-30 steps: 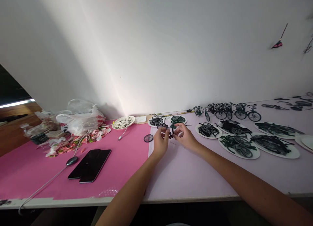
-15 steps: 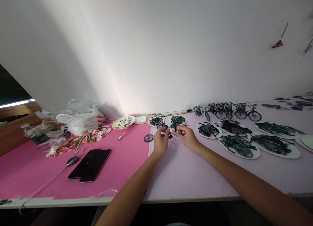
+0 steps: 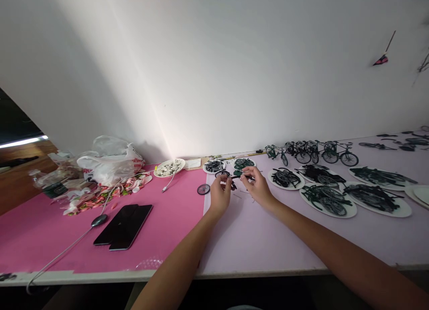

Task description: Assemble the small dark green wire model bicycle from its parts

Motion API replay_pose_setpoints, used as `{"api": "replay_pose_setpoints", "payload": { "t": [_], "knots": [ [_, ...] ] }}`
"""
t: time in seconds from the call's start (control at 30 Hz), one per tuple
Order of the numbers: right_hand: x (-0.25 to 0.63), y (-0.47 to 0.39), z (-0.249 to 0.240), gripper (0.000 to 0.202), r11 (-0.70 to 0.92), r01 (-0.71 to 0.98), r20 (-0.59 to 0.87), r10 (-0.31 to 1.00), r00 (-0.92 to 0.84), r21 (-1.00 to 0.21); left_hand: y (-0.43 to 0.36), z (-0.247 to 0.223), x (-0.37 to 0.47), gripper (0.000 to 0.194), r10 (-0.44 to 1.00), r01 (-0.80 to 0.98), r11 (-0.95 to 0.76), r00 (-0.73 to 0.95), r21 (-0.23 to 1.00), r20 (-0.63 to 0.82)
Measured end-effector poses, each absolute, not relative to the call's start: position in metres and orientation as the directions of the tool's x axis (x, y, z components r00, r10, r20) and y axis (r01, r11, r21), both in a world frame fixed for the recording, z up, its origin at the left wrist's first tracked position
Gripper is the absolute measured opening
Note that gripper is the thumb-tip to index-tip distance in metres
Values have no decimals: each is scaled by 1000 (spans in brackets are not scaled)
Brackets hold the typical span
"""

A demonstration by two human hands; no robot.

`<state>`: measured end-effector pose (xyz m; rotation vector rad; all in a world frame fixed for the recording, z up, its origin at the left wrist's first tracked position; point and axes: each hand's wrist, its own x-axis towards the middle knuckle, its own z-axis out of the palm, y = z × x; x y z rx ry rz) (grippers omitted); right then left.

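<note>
My left hand (image 3: 221,195) is closed in a pinch on a small dark toy bicycle part, just above the lilac table surface. Close on its right, my right hand (image 3: 256,186) pinches a thin dark toy bicycle part (image 3: 236,177) that reaches across toward the left fingertips. The fingers hide much of both parts, so I cannot tell whether they touch. A loose toy wheel (image 3: 203,189) lies left of my hands. Behind them sit a small plate of black parts (image 3: 214,171) and another plate of dark green parts (image 3: 244,170).
Assembled toy bicycles (image 3: 341,154) stand along the wall at right. Several white plates with bicycle parts (image 3: 348,214) lie before them. On the left are two phones (image 3: 130,225), a cable (image 3: 63,252), a plastic bag (image 3: 107,162) and a plate of white pieces (image 3: 182,167).
My right hand has turned and risen slightly, and the dark part between the hands now lies more level. My left hand stays almost in place.
</note>
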<state>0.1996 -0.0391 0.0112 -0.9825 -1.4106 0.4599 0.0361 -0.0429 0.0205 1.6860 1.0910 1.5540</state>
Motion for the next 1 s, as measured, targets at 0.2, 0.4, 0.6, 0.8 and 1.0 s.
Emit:
{"api": "replay_pose_setpoints", "payload": {
  "t": [0.2,0.4,0.6,0.8,1.0],
  "knots": [
    [198,-45,15,28,584,255,626,769,130,-771,-42,21,36,35,892,133,-441,-47,888,450],
    [196,-50,17,27,609,263,649,754,99,-748,-39,19,34,37,903,114,-418,-53,901,426],
    [191,-63,24,25,639,234,663,747,38,-733,-36,17,33,39,897,108,-430,-56,896,438],
    [190,-63,23,29,603,199,621,783,39,-772,-34,14,33,40,895,127,-430,-70,894,441],
    [191,-59,21,36,598,146,606,795,18,-788,-32,13,33,39,869,140,-472,-91,870,486]
  ]
}}
